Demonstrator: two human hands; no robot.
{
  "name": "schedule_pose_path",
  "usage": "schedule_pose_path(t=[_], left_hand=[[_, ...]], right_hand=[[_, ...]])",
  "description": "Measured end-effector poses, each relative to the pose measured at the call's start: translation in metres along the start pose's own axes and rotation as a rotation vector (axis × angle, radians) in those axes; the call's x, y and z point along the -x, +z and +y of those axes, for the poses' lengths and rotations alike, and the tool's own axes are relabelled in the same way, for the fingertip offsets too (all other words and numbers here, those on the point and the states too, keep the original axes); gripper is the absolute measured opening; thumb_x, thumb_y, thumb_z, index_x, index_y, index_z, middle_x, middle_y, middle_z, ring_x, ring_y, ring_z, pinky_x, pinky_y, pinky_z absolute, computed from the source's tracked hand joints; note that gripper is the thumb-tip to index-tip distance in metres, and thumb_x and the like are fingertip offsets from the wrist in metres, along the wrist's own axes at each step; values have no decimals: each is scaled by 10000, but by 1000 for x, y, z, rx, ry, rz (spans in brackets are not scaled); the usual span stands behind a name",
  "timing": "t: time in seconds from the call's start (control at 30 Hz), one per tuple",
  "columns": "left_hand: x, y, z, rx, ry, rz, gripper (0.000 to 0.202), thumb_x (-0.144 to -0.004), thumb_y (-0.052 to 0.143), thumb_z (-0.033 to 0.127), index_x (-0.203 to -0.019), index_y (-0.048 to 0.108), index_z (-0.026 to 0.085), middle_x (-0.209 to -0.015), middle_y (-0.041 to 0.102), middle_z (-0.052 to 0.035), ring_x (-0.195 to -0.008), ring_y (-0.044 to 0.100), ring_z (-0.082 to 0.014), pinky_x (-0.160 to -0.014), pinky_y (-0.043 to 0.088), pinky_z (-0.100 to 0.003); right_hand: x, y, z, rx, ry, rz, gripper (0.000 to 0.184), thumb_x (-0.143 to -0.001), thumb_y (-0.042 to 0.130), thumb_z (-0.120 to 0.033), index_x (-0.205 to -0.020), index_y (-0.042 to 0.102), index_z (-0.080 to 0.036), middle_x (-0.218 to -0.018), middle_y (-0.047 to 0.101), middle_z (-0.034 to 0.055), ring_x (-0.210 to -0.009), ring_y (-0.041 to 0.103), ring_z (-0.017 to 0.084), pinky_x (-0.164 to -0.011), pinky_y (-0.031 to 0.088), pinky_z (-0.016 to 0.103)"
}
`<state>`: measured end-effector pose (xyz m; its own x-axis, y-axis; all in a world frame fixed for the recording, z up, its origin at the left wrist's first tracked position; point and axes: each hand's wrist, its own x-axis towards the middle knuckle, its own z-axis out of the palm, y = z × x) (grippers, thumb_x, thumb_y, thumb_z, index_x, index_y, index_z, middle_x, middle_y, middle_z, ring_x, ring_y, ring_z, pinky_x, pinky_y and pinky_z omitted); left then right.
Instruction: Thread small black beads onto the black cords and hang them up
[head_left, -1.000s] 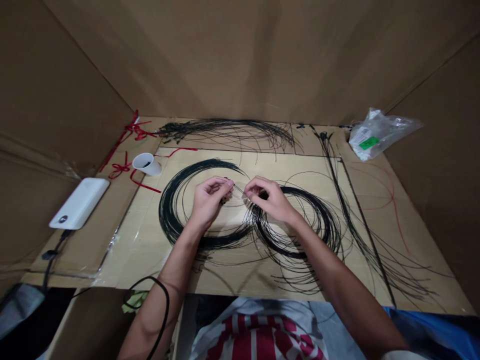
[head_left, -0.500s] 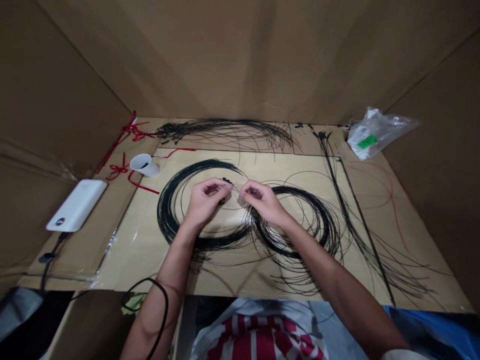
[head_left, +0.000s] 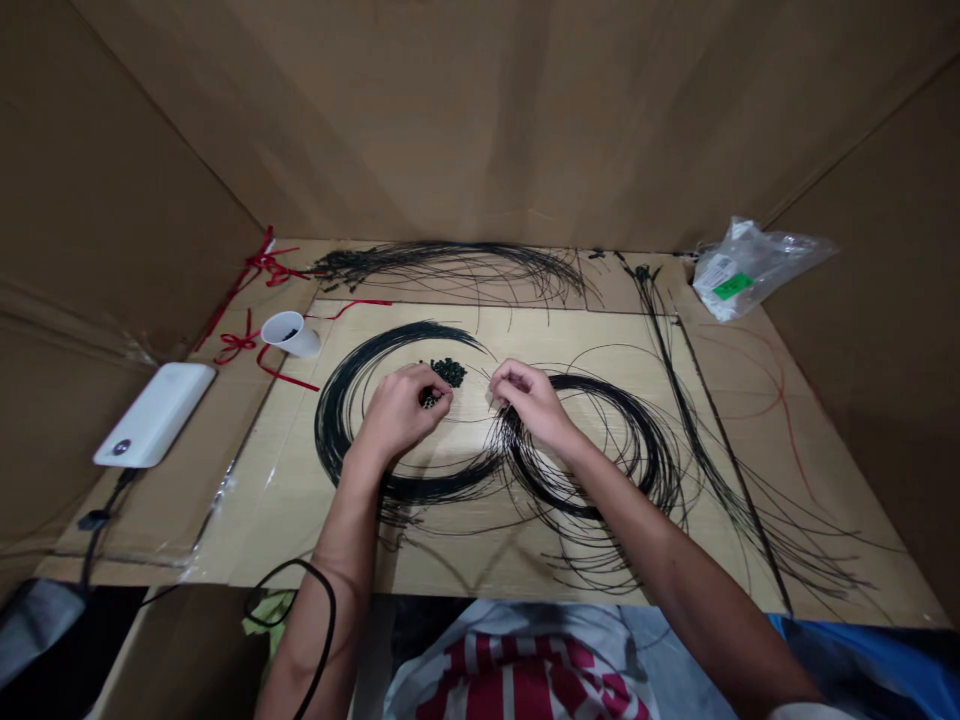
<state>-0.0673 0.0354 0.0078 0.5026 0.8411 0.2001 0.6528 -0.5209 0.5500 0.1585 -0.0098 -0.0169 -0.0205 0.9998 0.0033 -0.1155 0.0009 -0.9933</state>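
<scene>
A person's left hand (head_left: 401,410) and right hand (head_left: 529,397) work side by side over a pale board (head_left: 450,540) laid on a cardboard surface, inside a booth of brown cardboard walls (head_left: 480,120). The left hand, fingers curled downward, sits at the near edge of a small heap of black beads (head_left: 448,372); whether it grips any cannot be told. The right hand is closed to a pinch among thin black wires, though any strand held is too fine to make out. Two large loose coils of black wire lie on the board, one (head_left: 341,430) around the left hand and the other (head_left: 600,420) under and beyond the right. A further bundle of black wires (head_left: 450,265) stretches along the far edge, and another (head_left: 675,370) runs down the right side. Toward the far left corner, a white cup (head_left: 291,334) lies tipped on its side beside red ribbon (head_left: 238,345), with a white power bank (head_left: 155,414) nearer the left edge. A clear plastic bag (head_left: 750,270) with a green label sits in the far right corner.
</scene>
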Motion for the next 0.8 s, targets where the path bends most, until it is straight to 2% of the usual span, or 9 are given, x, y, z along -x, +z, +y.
schedule_pose_path(t=[0.13,0.33,0.53,0.8], left_hand=[[0,0,-3,7,-2,-3,121,-887,674,197,-858,791,214,-885,780,-46,-796,667,-212,-744,473,-344],[1,-1,-9,33,15,2,122,-840,696,200,-911,792,225,-908,783,-49,-785,668,-217,-729,473,-337],[1,-1,-5,13,3,35,163,-829,703,189,-961,793,223,-875,752,-45,-786,669,-222,-721,458,-331],[1,5,-1,-41,-20,56,107,-860,689,181,-902,778,223,-866,756,-55,-796,679,-237,-734,447,-343]], right_hand=[[0,0,0,0,6,-2,52,-811,649,-252,-771,647,-218,-713,618,-20,-677,555,153,-660,438,288],[-1,-1,2,3,2,-13,51,-827,647,-255,-791,654,-220,-730,628,-15,-694,563,159,-676,455,294],[0,0,1,-1,1,-9,53,-823,651,-250,-781,649,-218,-720,623,-17,-692,561,159,-672,450,292],[0,0,0,-6,18,-6,58,-817,649,-256,-778,648,-214,-716,614,-20,-686,550,154,-668,434,288]])
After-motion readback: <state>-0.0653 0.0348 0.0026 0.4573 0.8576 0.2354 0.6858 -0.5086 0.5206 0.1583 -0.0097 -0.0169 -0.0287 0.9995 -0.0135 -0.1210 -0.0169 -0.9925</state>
